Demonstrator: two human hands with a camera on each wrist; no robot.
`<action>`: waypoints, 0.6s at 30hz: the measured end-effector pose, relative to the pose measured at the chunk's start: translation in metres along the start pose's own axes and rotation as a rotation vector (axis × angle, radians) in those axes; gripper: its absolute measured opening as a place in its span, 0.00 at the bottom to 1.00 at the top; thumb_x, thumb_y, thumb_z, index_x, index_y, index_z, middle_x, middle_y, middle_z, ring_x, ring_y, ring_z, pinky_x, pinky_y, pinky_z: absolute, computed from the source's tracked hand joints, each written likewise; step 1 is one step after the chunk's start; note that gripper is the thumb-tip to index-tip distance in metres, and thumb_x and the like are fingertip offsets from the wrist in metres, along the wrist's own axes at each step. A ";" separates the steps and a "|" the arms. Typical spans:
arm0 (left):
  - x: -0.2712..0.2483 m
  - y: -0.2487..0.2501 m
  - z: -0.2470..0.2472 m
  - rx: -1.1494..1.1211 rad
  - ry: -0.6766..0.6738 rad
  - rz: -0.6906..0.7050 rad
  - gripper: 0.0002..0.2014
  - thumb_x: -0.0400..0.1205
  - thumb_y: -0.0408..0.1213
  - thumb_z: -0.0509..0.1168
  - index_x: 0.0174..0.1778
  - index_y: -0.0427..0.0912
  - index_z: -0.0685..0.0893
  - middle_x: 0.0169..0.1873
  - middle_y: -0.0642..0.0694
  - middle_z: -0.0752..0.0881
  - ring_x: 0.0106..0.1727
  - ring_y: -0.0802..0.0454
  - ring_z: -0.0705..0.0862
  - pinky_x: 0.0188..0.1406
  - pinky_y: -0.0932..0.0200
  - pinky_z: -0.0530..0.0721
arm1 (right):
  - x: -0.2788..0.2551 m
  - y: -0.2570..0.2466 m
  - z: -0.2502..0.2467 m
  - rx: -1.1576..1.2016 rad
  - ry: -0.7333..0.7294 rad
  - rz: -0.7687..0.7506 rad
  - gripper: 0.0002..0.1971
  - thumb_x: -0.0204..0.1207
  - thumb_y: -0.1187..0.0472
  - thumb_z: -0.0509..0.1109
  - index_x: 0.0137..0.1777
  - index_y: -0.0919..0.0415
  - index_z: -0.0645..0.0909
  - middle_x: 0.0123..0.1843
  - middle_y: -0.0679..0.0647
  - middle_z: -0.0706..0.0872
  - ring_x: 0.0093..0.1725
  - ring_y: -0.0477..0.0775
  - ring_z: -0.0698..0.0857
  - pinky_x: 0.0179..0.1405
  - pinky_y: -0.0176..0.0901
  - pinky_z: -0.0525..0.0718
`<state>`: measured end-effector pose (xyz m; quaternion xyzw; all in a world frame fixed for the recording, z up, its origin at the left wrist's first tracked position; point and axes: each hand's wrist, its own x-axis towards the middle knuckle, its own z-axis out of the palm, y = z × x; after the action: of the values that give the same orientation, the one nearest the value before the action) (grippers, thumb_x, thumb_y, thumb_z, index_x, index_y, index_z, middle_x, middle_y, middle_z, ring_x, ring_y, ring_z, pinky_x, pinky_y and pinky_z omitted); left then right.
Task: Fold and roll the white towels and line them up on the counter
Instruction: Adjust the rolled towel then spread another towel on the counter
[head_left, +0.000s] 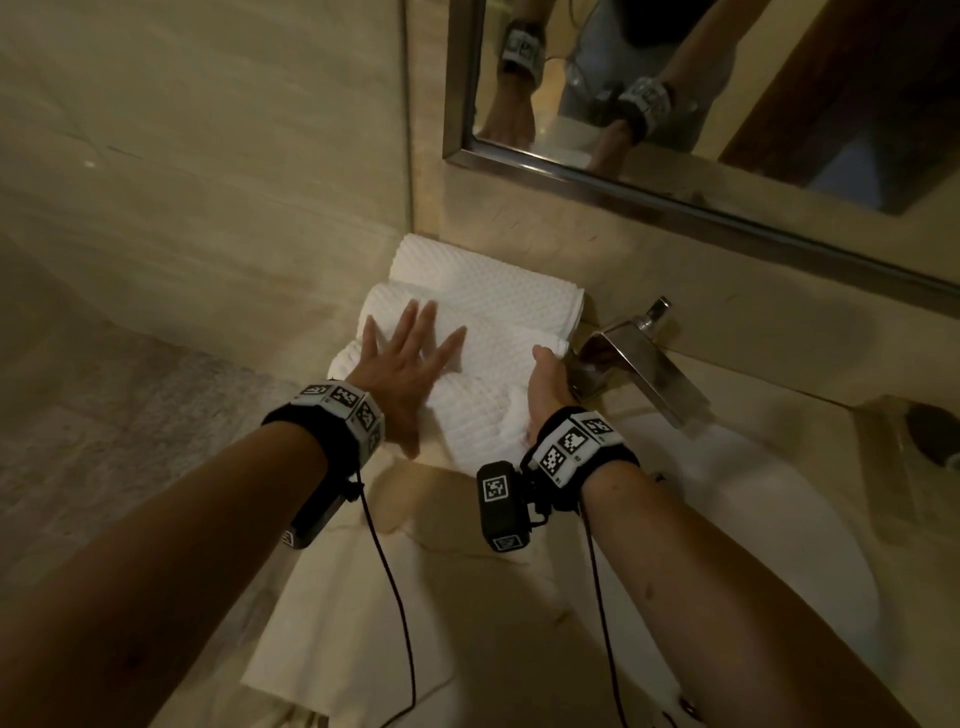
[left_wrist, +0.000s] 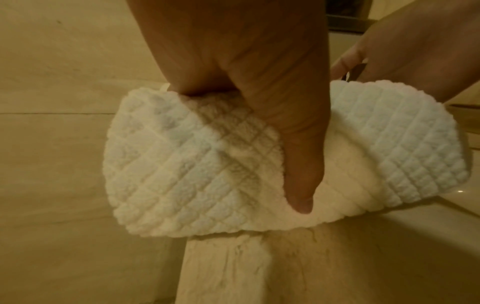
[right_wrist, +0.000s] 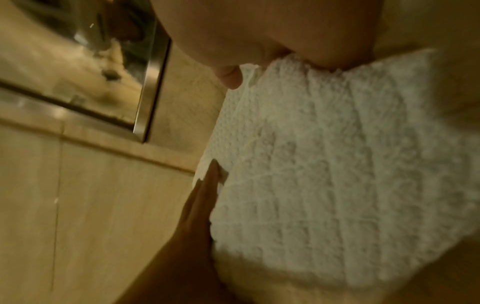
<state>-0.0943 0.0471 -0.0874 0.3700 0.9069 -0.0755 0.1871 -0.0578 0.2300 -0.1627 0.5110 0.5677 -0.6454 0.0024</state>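
Left hand, flat and spread, presses on the nearest roll. Right hand, flat, squares its end. Push it snug and parallel against the other rolls.

Left hand lies spread flat; right hand stands edge-on, seemingly straight-fingered.

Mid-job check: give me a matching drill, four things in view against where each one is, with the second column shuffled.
1. left hand
2. right hand
3. faucet
4. mirror

A. on the wall above the counter
B. against the right end of the nearest towel roll
C. laid flat on top of that roll
D. just right of that roll's end

Pairs: 1-C, 2-B, 3-D, 4-A.
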 end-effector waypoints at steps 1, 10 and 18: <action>0.000 0.000 -0.001 0.006 -0.010 0.001 0.78 0.53 0.58 0.82 0.76 0.55 0.19 0.75 0.38 0.19 0.76 0.38 0.20 0.75 0.25 0.37 | -0.021 -0.012 -0.001 -0.070 0.033 -0.027 0.48 0.58 0.27 0.56 0.77 0.53 0.69 0.75 0.58 0.76 0.70 0.65 0.76 0.72 0.62 0.71; 0.007 -0.003 -0.011 -0.012 -0.018 0.066 0.76 0.50 0.76 0.71 0.77 0.53 0.22 0.76 0.40 0.20 0.76 0.43 0.19 0.75 0.27 0.31 | -0.049 -0.065 0.012 -0.567 0.189 -0.469 0.34 0.82 0.52 0.57 0.85 0.57 0.48 0.87 0.52 0.49 0.85 0.57 0.53 0.81 0.60 0.60; 0.040 0.007 -0.019 -0.005 -0.057 0.072 0.78 0.48 0.73 0.75 0.79 0.53 0.24 0.78 0.43 0.23 0.77 0.41 0.20 0.74 0.27 0.30 | -0.016 -0.065 0.012 -1.116 -0.030 -0.621 0.30 0.86 0.48 0.49 0.85 0.42 0.41 0.86 0.48 0.32 0.84 0.52 0.32 0.82 0.62 0.37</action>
<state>-0.1210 0.0828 -0.0851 0.3996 0.8874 -0.0769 0.2166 -0.0958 0.2345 -0.1065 0.2355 0.9400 -0.2302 0.0890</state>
